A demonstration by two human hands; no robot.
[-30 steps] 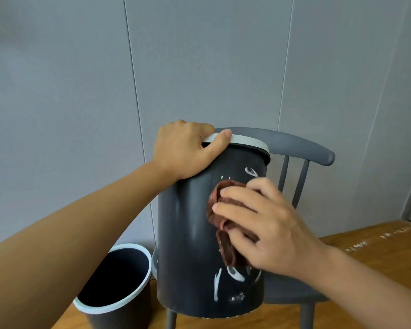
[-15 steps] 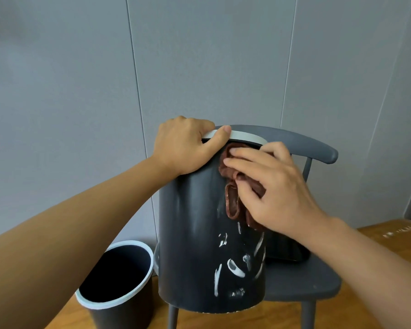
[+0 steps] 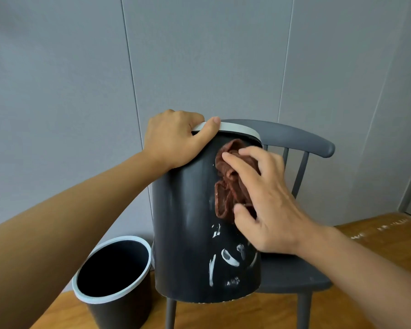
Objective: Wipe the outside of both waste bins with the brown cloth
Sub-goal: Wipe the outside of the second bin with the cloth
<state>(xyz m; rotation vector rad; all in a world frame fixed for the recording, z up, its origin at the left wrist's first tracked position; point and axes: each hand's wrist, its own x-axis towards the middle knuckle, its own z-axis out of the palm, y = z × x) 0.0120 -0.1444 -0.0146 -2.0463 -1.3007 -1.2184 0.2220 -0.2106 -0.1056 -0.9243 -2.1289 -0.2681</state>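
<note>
Two waste bins, one brown cloth (image 3: 233, 179). Tall bin (image 3: 188, 233) stands on chair seat (image 3: 292, 274); left hand (image 3: 173, 138) grasps its rim, right hand (image 3: 268, 203) presses the bunched cloth at 3 o'clock on the wall. Second bin (image 3: 114, 283) on floor at 7 o'clock. Bins look light, stiff, slick: hold at the rim. Cloth soft.

Both bins are dark charcoal with pale grey-white rims; the bin on the chair (image 3: 188, 233) has white smears low down. The floor bin (image 3: 119, 302) looks black inside. Reddish-brown cloth (image 3: 230, 184), slate-grey chair (image 3: 294, 274), honey-brown wooden floor (image 3: 370, 238), blue-grey wall (image 3: 199, 55).
</note>
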